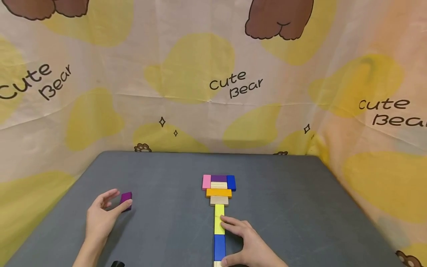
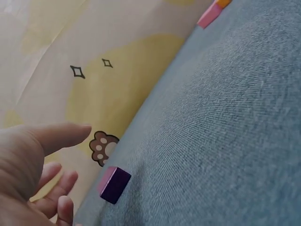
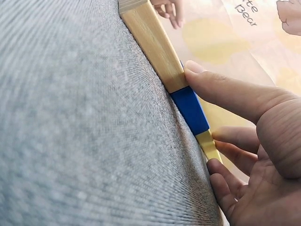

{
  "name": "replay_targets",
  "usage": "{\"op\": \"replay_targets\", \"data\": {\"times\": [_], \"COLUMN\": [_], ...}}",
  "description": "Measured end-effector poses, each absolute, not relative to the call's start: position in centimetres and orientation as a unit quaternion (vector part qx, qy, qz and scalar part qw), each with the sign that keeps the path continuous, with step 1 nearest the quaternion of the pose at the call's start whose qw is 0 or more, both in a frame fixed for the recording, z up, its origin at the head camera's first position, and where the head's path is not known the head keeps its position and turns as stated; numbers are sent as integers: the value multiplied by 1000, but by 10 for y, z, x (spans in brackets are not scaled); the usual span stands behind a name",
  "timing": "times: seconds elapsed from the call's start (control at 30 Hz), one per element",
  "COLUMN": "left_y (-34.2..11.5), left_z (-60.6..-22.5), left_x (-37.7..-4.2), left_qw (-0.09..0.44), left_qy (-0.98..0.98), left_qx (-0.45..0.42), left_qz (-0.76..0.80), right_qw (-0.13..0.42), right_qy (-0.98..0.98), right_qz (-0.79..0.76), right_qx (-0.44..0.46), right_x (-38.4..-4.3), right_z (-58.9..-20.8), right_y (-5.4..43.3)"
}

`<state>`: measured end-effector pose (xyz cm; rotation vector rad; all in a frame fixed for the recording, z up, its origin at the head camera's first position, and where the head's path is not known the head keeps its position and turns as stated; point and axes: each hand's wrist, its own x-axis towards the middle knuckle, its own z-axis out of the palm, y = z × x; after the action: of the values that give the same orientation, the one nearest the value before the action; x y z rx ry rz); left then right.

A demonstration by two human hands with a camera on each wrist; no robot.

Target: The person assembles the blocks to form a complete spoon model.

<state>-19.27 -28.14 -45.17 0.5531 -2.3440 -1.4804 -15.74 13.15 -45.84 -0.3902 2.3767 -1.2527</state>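
On the left of the table lies a small purple block. My left hand reaches toward it with thumb and fingers spread; in the left wrist view a gap separates them from the block. A column of blocks runs toward me at centre: a yellow piece, a blue block and a plain wooden block. My right hand rests along this column. Its fingertips touch the yellow part, and its thumb lies where blue and plain wood meet. The wooden block's near end is outside the head view.
Beyond the yellow piece sit a beige block, an orange block, a ridged pale block, a dark purple block, a pink block and a blue upright. A black object shows at the bottom edge. Printed cloth surrounds the table.
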Motion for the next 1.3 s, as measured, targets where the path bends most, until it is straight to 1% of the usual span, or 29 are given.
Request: {"op": "replay_targets", "data": {"times": [0.17,0.47,0.7,0.9,1.3], "left_y": [-289,-290,-290,-290,-290], "left_z": [-456,-462,-465,-468,-468], "left_x": [-193,-197,-200,-201,-203], "left_qw": [115,91,112,135,129], "left_qy": [-817,-817,-828,-824,-834], "left_qx": [209,211,199,208,212], "left_qz": [-524,-528,-512,-509,-493], "right_qw": [214,223,212,211,215], "right_qy": [854,856,856,858,856], "right_qz": [-454,-448,-446,-444,-449], "right_qx": [-138,-127,-153,-151,-142], "right_x": [-157,-158,-159,-159,-158], "right_z": [-459,-457,-457,-455,-457], "right_y": [130,131,132,132,130]}}
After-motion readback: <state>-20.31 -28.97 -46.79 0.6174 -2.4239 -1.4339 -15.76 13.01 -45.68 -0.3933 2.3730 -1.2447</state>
